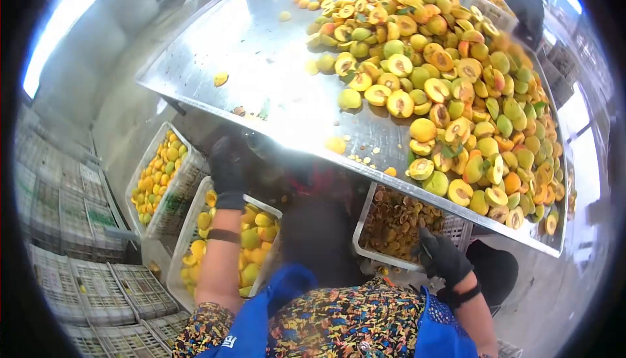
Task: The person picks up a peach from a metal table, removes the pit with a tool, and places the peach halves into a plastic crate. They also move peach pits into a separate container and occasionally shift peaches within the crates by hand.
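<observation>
My left hand (228,165), in a dark glove, is stretched out above the far end of a crate of yellow fruit (264,234); motion smears its fingers. My right hand (443,253), also gloved, is over the near right edge of a crate of brown pits (398,221). Its fingers look curled together around something that I cannot make out. In front, a metal table (261,51) bears a large heap of halved and whole yellow-green fruit (450,90) on its right part.
Another crate of yellow fruit (160,175) stands on the floor at the left. Stacked empty crates (85,280) fill the lower left. A dark round seat (493,268) is beside my right hand. A person (525,9) is beyond the table's far right corner.
</observation>
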Demonstrator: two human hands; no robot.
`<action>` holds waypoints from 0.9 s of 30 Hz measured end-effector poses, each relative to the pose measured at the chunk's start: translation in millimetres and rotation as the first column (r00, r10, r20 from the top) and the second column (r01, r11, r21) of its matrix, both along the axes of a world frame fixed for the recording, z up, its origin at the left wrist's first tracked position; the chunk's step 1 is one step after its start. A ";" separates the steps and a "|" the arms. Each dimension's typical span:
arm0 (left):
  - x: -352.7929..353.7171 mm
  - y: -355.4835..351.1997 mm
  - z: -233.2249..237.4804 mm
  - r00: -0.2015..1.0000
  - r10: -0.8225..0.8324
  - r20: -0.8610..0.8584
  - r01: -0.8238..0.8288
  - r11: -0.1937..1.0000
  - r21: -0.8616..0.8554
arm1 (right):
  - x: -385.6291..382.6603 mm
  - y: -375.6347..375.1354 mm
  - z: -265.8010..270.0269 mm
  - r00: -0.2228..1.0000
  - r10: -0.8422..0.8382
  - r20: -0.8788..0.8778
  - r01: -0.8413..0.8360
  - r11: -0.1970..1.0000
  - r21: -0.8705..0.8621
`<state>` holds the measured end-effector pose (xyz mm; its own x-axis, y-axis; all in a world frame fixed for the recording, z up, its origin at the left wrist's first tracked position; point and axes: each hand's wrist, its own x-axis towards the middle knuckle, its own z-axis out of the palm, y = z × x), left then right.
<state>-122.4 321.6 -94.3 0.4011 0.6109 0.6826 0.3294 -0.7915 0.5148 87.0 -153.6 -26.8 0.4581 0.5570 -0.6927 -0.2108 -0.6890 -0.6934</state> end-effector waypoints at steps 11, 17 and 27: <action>330.2 -234.4 61.9 0.484 -0.674 -0.558 0.554 0.730 -0.401 | 10.1 -46.8 -29.0 0.712 0.199 0.674 -0.265 0.964 -0.005; 278.4 -210.5 78.0 0.521 -0.752 0.404 0.568 -0.048 -0.822 | 1.3 -44.1 26.5 0.881 -0.145 0.449 0.009 0.957 0.292; 112.2 -291.8 144.1 0.659 -0.720 0.216 0.693 0.471 -0.546 | -45.6 16.8 99.2 0.993 -0.116 0.026 0.093 0.892 0.442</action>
